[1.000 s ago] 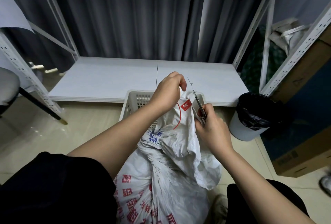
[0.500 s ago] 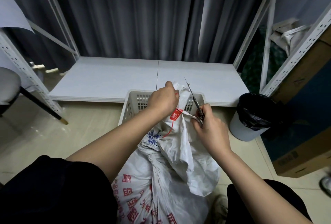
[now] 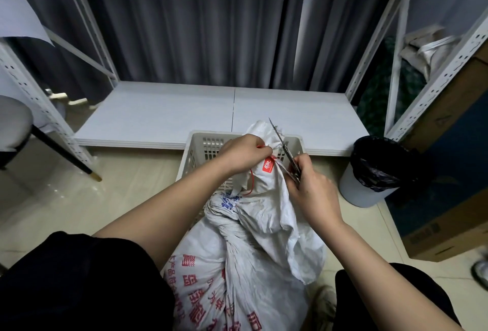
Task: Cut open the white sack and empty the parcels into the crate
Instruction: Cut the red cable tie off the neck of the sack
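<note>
Here the gathered neck of the white sack (image 3: 253,238) is pinched by the left hand (image 3: 241,155), beside a red tag (image 3: 268,165). Scissors (image 3: 285,149) are gripped by the right hand (image 3: 311,193), blades laid against the neck. The sack is stood on the floor before the crate (image 3: 195,151).

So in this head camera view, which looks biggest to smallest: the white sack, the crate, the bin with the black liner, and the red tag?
1. White sack, though it is nearest the camera.
2. Crate and bin look alike; the sack hides much of the crate, so I won't rank them.
3. Red tag, clearly smallest.
</note>
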{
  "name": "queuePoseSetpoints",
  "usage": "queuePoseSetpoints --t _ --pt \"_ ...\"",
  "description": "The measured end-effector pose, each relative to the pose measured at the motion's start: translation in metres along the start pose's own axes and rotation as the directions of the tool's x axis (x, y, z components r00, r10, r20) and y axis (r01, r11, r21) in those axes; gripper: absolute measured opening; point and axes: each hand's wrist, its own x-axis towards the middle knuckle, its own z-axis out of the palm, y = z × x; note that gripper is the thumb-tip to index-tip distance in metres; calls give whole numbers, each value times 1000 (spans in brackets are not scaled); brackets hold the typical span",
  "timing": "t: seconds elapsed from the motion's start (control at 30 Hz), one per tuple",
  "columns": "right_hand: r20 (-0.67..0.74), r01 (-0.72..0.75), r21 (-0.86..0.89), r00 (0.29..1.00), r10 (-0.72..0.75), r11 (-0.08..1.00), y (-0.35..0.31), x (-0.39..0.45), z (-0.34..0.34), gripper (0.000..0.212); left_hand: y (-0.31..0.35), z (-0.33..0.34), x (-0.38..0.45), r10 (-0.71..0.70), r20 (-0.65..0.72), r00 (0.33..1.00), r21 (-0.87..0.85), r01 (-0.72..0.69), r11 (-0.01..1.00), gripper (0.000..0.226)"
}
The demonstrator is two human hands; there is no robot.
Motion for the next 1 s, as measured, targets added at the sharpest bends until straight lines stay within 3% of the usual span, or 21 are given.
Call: queuePoseSetpoints --t 0.1,0.3,0.57,1.0 --pt "-3 0 10 1000 0 1000 -1 1 -1 22 3 1 0 48 -20 999 11 -47 999 29" --pt "8 19 6 1000 -19 1000 -1 0 -4 23 -4 10 -1 102 -5 995 -282 -100 954 13" --pt "8 -25 -60 1000 26 998 7 2 -5 25 -8 14 -7 -5 33 999 -571 23 821 15" --pt "57 -17 -78 998 21 997 10 -5 -6 26 -15 24 -13 -37 66 997 -610 70 789 13"
